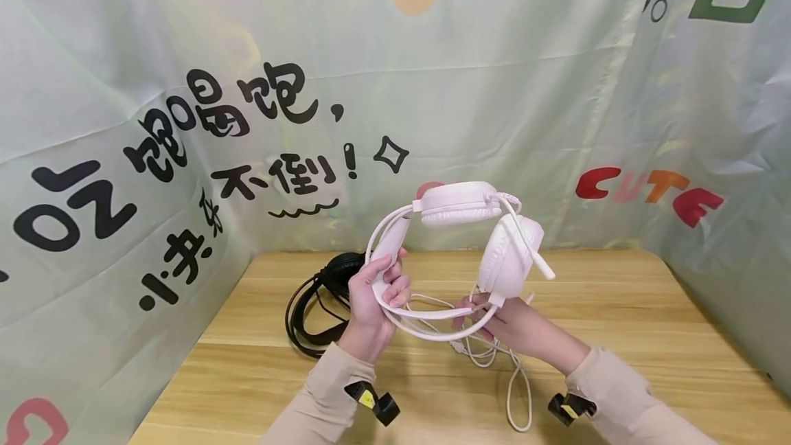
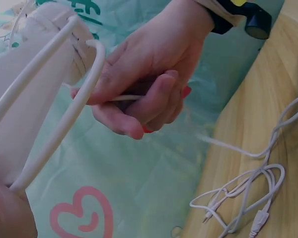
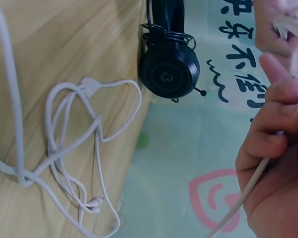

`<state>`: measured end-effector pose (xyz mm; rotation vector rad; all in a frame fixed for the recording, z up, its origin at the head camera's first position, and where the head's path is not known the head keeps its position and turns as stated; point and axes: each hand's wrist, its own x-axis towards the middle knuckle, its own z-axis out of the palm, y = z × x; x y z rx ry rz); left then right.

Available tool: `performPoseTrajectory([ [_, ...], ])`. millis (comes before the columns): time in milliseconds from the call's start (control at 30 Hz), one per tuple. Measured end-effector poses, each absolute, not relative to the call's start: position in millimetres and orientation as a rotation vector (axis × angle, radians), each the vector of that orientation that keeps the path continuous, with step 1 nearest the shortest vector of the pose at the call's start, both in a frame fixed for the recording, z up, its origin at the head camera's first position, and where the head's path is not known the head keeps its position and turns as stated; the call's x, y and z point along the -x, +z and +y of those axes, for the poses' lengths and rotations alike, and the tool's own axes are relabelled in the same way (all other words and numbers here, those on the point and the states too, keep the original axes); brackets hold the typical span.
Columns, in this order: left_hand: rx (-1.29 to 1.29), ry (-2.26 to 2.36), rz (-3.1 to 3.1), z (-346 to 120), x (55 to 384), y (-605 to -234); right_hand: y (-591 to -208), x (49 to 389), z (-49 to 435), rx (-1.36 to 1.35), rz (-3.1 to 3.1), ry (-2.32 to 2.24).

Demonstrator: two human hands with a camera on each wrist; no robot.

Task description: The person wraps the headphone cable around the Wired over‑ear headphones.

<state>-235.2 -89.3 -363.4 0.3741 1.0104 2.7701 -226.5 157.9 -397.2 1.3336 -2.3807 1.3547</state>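
Observation:
A white over-ear headset (image 1: 460, 204) is held up above the table, its ear cups at the top and right. My left hand (image 1: 373, 297) grips the headband on its left side. Close to the lower ear cup (image 1: 509, 256), my right hand (image 1: 522, 327) has its fingers curled round the thin white cable (image 3: 257, 179). A short microphone boom (image 1: 544, 265) sticks out from the right of the headset. More of the cable lies in loose loops on the wood below, with a white connector (image 2: 259, 221) visible in the left wrist view.
A black headset (image 3: 169, 70) lies on the wooden table (image 1: 618, 307) behind my left hand, its cable coiled beside it. Printed cloth (image 1: 494, 101) hangs behind the table and along its left and right sides.

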Motion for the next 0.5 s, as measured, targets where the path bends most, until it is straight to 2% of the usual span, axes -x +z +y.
performPoseTrajectory([
  [500,-0.349,2.864,1.097,-90.9,240.5,-359.1,-398.6,216.6,153.4,-1.157,-2.501,1.209],
])
